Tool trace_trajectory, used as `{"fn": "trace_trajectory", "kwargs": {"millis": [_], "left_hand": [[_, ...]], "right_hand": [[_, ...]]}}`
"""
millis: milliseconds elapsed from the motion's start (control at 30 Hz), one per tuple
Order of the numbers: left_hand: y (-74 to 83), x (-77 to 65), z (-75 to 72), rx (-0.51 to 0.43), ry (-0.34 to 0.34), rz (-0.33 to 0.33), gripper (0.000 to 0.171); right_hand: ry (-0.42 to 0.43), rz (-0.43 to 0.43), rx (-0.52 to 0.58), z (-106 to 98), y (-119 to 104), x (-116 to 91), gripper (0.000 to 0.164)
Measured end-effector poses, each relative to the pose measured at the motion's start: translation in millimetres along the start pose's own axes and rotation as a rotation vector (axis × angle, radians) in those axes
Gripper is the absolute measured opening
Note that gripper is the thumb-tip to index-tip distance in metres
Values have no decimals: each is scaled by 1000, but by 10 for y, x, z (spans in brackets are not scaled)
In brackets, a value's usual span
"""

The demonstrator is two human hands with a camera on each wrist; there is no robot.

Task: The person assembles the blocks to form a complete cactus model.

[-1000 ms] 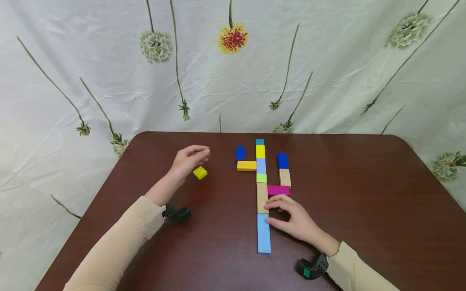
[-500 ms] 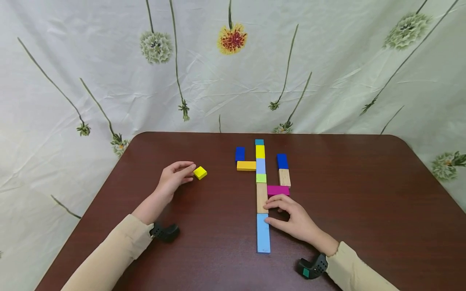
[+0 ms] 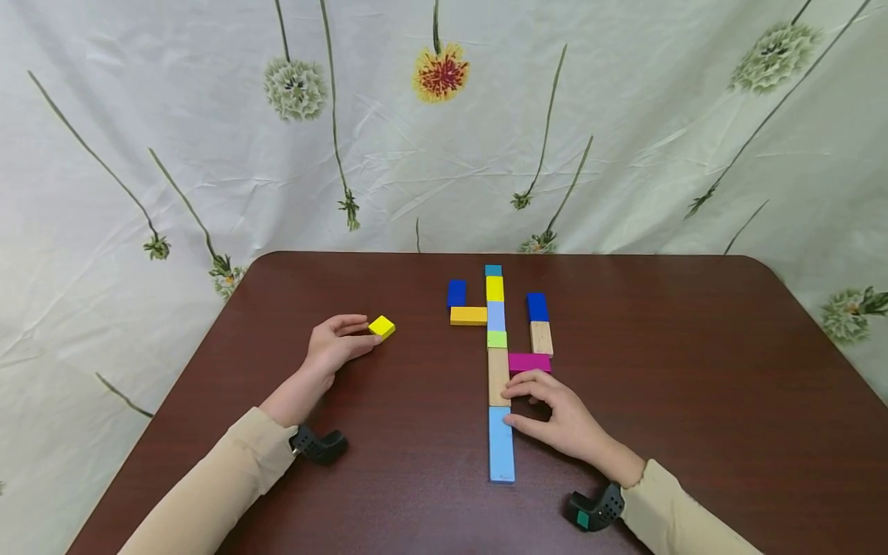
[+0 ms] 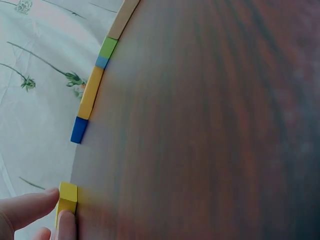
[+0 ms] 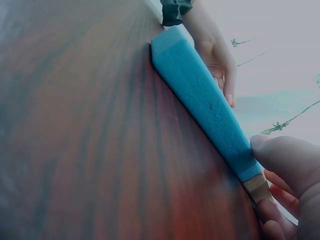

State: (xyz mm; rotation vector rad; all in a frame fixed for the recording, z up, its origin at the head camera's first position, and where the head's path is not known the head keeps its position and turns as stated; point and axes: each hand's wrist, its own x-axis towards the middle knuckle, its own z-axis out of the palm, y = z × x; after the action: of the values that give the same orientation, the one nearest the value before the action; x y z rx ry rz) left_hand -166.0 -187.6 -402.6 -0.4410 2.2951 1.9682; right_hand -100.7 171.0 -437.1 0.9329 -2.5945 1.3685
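Note:
On the left of the table, my left hand [image 3: 333,344] pinches a small yellow block [image 3: 382,327] between thumb and fingers. Seen from the left wrist, two fingertips touch that yellow block [image 4: 68,192] at its sides. My right hand [image 3: 563,416] rests at the near part of a line of blocks, fingers loosely bent. Its fingertips touch a plain wooden block [image 3: 498,378], and its thumb lies against the light blue block [image 3: 502,445]. Close up in the right wrist view, the thumb [image 5: 280,155] meets the far end of the light blue block [image 5: 205,105].
Beyond the wooden block the line continues with green [image 3: 496,339], pale blue [image 3: 496,316], yellow [image 3: 495,289] and teal [image 3: 493,270] blocks. An orange block [image 3: 469,316] and a blue one [image 3: 456,293] branch left. Magenta [image 3: 529,362], wooden [image 3: 541,338] and blue [image 3: 537,307] blocks branch right.
My left hand has drawn back leftward and toward me, then closed its thumb and fingers on the yellow block. The right hand has kept its place.

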Motion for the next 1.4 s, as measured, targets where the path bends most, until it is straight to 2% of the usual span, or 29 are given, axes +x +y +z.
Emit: {"fn": "trace_trajectory", "kwargs": {"millis": [67, 233, 400, 700, 867, 1033, 1200, 1400], "left_hand": [[4, 18, 18, 38, 15, 5, 56], [24, 67, 76, 27, 33, 3, 55], [31, 123, 131, 62, 52, 19, 52], [49, 198, 244, 169, 69, 91, 51], [63, 232, 297, 165, 67, 116, 50], [82, 267, 343, 182, 103, 107, 46], [122, 305, 346, 281, 130, 104, 43], [189, 337, 370, 389, 105, 97, 44]], "right_hand": [[-2, -2, -5, -3, -3, 0, 30], [-1, -4, -10, -1, -2, -4, 29], [0, -7, -14, 2, 5, -10, 29], [-2, 3, 6, -6, -1, -8, 29], [-4, 3, 17, -2, -4, -4, 29], [-7, 3, -2, 2, 0, -3, 28], [-5, 0, 1, -3, -3, -2, 28], [-3, -4, -3, -7, 2, -4, 28]]}}
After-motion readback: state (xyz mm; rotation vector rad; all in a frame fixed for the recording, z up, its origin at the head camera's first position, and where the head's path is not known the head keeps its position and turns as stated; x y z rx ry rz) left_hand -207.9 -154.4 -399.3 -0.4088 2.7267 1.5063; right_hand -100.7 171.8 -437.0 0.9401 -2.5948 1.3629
